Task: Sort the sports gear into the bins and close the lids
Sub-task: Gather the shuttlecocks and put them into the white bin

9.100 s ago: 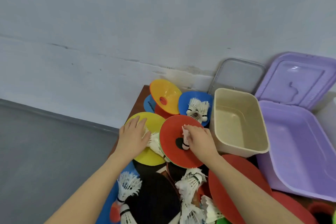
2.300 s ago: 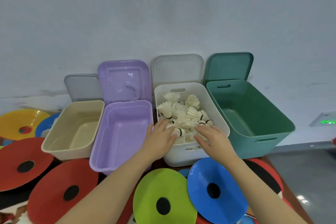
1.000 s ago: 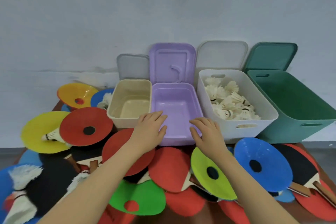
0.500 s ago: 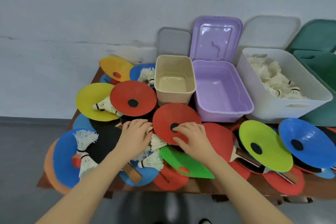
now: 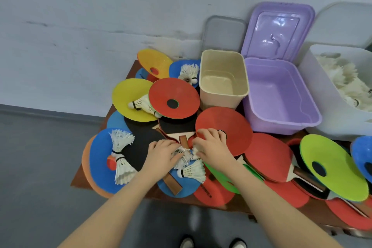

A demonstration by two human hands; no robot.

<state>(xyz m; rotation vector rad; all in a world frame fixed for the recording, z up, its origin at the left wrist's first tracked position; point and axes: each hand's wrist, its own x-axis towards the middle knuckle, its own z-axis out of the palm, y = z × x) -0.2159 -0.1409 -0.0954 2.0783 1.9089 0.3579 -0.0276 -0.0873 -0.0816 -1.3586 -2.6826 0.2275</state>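
A: What sits nearest?

B: Two forearms reach in from the near edge. The left hand (image 5: pixel 161 154) and the right hand (image 5: pixel 211 147) meet over a small cluster of shuttlecocks (image 5: pixel 184 156) on the counter (image 5: pixel 80 177). Fingers of both hands are curled down into the white feathers, gripping them.

A: And around the hands?

B: One loose shuttlecock (image 5: pixel 192 171) lies just near of them. To the left, two more shuttlecocks (image 5: pixel 120 157) rest on a blue disc cone (image 5: pixel 100 159). A red disc cone (image 5: pixel 225 127) touches the right hand's far side. On the right lie red paddles (image 5: pixel 269 159) and a green disc cone (image 5: pixel 330 167).

A: Farther back?

B: A second red cone (image 5: pixel 174 97) overlaps a yellow cone (image 5: pixel 128 96), which carries a shuttlecock. Beyond stand the bins, lids propped against the wall: a beige bin (image 5: pixel 223 78), empty; a purple bin (image 5: pixel 279 94) beside it, empty; then a white bin (image 5: pixel 330 106) at the right edge, holding many shuttlecocks.
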